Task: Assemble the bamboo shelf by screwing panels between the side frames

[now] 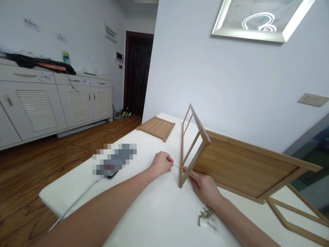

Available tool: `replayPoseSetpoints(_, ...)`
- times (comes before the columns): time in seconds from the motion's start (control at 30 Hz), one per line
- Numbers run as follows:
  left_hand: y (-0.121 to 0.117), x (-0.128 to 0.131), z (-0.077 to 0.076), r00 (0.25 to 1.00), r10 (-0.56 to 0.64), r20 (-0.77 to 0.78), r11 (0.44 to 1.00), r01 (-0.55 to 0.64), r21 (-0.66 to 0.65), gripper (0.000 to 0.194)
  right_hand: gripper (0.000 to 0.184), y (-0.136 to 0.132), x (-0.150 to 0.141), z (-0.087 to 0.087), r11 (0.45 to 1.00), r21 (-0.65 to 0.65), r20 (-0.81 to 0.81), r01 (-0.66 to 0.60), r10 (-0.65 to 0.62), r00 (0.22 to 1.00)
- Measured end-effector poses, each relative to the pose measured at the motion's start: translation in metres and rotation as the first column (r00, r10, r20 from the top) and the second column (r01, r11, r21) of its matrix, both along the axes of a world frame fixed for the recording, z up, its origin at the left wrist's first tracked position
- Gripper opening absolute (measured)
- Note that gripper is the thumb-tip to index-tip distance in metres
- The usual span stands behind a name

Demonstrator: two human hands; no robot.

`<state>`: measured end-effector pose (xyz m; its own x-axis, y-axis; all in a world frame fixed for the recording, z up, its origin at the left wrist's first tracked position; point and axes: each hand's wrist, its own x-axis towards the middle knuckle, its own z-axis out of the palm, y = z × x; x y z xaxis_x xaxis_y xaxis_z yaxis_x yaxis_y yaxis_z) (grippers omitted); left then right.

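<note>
1. Frame (196, 161) stands tilted on the table (144, 209), between the two hands, its long axis running away from the person
2. Left hand (161, 163), on the frame's left, is pinched around a thin rod (176, 165) that points right and bridges the gap to the lower rail; from where I stand, I cannot tell whether its tip sits in a hole
3. Right hand (205, 188), on the opposite side, is the nearer, fingers stretched towards that rail; the frame partly hides them, so I cannot tell whether they grip it
</note>
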<state>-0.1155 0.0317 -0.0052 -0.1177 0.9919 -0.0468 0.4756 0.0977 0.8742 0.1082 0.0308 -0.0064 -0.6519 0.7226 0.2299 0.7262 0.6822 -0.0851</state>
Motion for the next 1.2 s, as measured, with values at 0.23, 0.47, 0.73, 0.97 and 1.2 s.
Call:
replayPoseSetpoints(0.23, 0.0010, 0.0030, 0.0014, 0.993, 0.011, -0.114, 0.999, -0.007, 0.035, 0.014, 0.050, 0.0000, 0.0005, -0.0002, 1.000, 0.002, 0.040, 0.021, -0.021, 0.999)
replayPoseSetpoints(0.47, -0.0010, 0.0015, 0.0027, 0.971, 0.045, -0.234, 0.996, -0.025, 0.088, 0.013, 0.050, 0.0003, 0.0007, -0.0006, 1.000, -0.007, 0.047, 0.024, -0.024, 0.999)
replayPoseSetpoints(0.73, 0.0004, -0.0003, 0.0037, 0.968, 0.005, -0.252, 0.998, 0.009, 0.056, 0.015, 0.052, -0.0014, 0.0000, 0.0018, 0.999, -0.014, 0.050, 0.034, -0.033, 0.998)
replayPoseSetpoints(0.97, 0.0016, -0.0014, 0.0035, 0.970, -0.017, -0.242, 0.999, 0.027, 0.037, 0.016, 0.051, -0.0010, -0.0001, 0.0011, 1.000, 0.007, 0.056, 0.024, -0.025, 0.998)
replayPoseSetpoints(1.2, 0.0021, -0.0039, 0.0056, 0.975, -0.038, -0.217, 0.999, 0.041, 0.009, 0.013, 0.051, -0.0007, -0.0006, 0.0012, 1.000, -0.008, 0.047, 0.030, -0.029, 0.998)
